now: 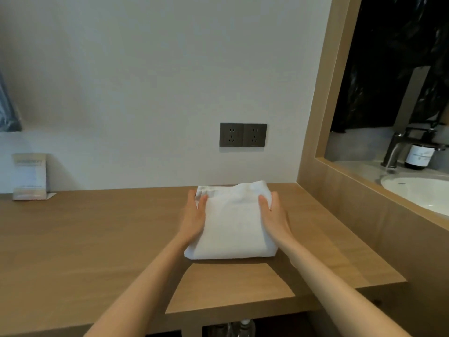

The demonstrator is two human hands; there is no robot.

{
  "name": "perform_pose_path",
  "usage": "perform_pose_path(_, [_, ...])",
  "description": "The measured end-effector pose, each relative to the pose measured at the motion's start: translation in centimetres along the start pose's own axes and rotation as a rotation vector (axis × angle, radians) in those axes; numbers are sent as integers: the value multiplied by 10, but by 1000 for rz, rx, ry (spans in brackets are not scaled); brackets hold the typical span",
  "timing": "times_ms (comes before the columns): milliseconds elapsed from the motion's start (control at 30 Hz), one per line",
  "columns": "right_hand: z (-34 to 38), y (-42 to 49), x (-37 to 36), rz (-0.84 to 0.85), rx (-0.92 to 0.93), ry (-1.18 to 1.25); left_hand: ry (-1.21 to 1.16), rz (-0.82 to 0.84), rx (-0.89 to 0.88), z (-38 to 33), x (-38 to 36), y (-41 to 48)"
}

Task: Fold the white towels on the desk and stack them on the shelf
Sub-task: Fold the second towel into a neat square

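Folded white towel (pixel 230 222) lay on the tabletop (pixel 97 239), long axis running away from the person. Left hand (pixel 194 215) and right hand (pixel 272 215) flanked it, equally near, each gripping a side edge. No shelf identifiable.

The single head view looks forward and down, close over the desk (pixel 97 239).

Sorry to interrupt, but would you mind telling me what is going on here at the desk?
A person is handling a folded white towel on the wooden desk. The left hand and right hand grip its two sides, thumbs on top. It still lies on the desk, not yet on any shelf.
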State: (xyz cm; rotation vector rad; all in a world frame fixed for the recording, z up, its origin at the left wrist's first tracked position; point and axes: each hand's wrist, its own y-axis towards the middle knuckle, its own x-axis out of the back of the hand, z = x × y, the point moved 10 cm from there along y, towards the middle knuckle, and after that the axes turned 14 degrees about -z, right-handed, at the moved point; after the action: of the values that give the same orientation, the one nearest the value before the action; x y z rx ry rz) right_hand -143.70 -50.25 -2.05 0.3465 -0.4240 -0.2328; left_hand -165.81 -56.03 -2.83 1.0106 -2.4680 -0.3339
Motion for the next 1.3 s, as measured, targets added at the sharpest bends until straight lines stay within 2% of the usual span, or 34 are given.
perform_pose_path(167, [-25,15,-20,45,-47,-278,318,-3,28,26,-12,13])
perform_pose_path(467, [-13,15,-33,-16,171,-648,503,-22,17,39,-22,22])
perform_pose_path(667, [-17,13,-52,173,166,-639,627,32,16,41,-25,23])
perform_pose_path(833, [0,26,-45,103,215,-428,546,-22,-43,31,-21,30])
perform_pose_path(967, [5,39,-41,101,96,-249,370,-21,-69,21,-20,41])
perform_pose_path(1033, [4,41,-44,118,95,-260,357,12,-55,20,-22,43])
perform_pose_path(1300, [-3,48,-61,48,228,-536,560,-21,-76,31,-32,58])
